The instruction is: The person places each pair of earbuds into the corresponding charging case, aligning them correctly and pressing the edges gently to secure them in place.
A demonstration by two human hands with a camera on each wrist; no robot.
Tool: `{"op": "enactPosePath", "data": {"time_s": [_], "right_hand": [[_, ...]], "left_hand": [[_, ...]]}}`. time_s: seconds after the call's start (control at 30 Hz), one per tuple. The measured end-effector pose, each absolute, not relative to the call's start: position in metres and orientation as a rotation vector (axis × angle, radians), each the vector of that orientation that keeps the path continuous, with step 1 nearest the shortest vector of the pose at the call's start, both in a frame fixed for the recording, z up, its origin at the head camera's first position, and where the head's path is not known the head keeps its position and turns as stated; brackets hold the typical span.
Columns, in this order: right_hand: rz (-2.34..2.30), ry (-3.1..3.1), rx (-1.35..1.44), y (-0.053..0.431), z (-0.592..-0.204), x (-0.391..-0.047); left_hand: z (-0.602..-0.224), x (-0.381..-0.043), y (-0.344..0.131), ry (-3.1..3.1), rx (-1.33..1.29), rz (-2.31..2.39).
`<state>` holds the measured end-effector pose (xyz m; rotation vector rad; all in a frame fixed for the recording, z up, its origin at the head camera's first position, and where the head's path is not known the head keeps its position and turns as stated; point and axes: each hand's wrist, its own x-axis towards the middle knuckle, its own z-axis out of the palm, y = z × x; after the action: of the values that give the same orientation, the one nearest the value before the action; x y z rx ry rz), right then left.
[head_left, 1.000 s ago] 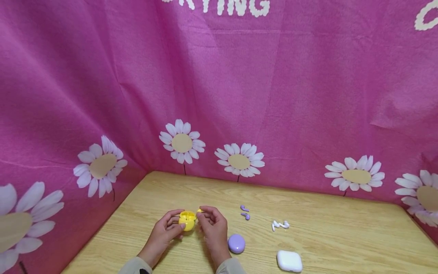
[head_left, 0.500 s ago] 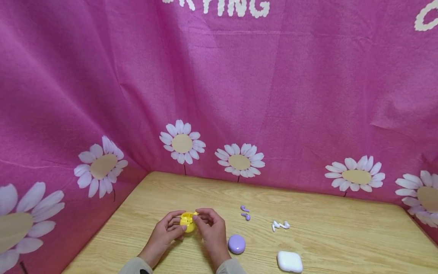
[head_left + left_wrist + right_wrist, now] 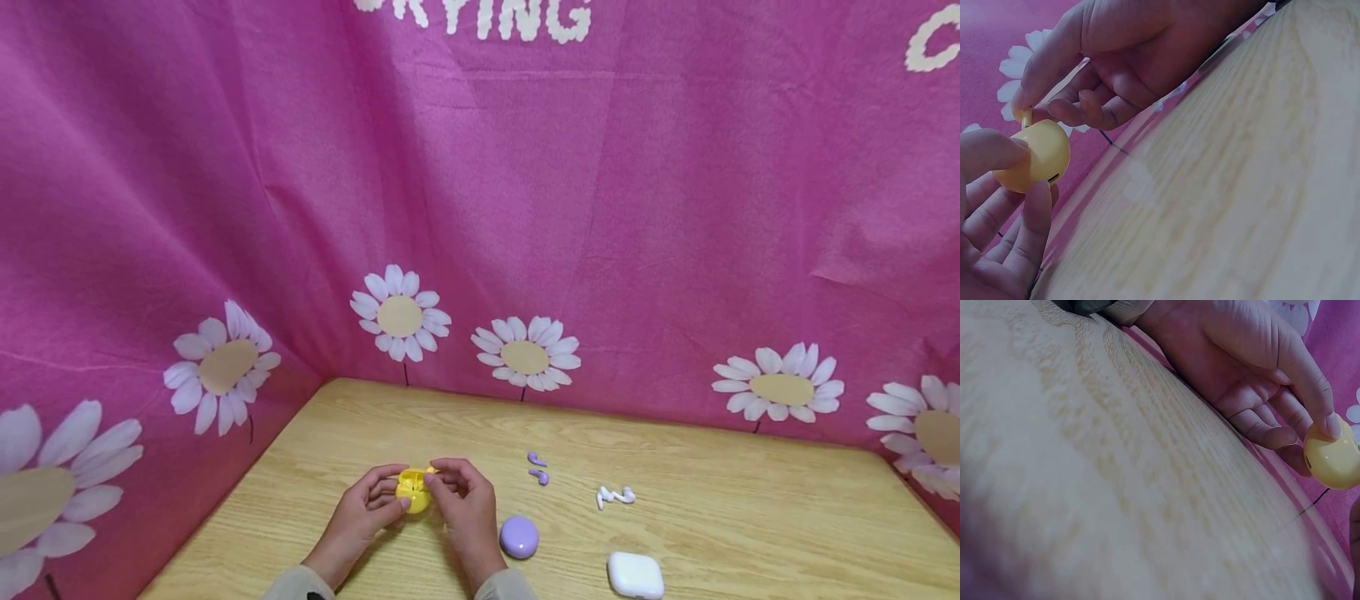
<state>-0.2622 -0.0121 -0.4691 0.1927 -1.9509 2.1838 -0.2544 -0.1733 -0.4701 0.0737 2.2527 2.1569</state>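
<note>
Down near the front left part of the wooden bench [image 3: 712,533], both hands meet over a small yellow earbud case [image 3: 414,492]. The left hand [image 3: 362,515] cradles the case just above the bench top, its grip clamped on it: the thumb lies across the top and the fingers curl beneath, as the left wrist view shows with the rounded yellow shell [image 3: 1034,155] pressed between thumb and fingertips. The right hand [image 3: 467,507] sits just beside it, its grip pinched together on a yellow earbud [image 3: 1024,116] at the upper edge of the case; the thumb and forefinger close on the little piece while the remaining fingers stay curled below. From the right wrist view the case [image 3: 1333,462] shows at the far right, with the left hand's fingers wrapped around it. Whether the earbud sits inside the case or only touches its rim cannot be told. To the right of the hands, a round purple earbud case [image 3: 519,536] lies shut on the bench, and two purple earbuds [image 3: 537,467] lie loose beyond it. Farther right lie two white earbuds [image 3: 615,495], and nearer the front edge a white earbud case [image 3: 635,574]. A pink cloth printed with daisies [image 3: 525,357] hangs behind and along the left.
</note>
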Motion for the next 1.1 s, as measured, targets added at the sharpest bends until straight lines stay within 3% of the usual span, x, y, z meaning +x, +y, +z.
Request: {"op": "enactPosePath", "data": {"time_s": [1.1], "right_hand": [[2.16,-2.007,0.189,-0.011,-0.4691,-0.2614]], "left_hand": [[-0.4705,-0.2545,-0.1732,2.294,0.113,2.123]]}}
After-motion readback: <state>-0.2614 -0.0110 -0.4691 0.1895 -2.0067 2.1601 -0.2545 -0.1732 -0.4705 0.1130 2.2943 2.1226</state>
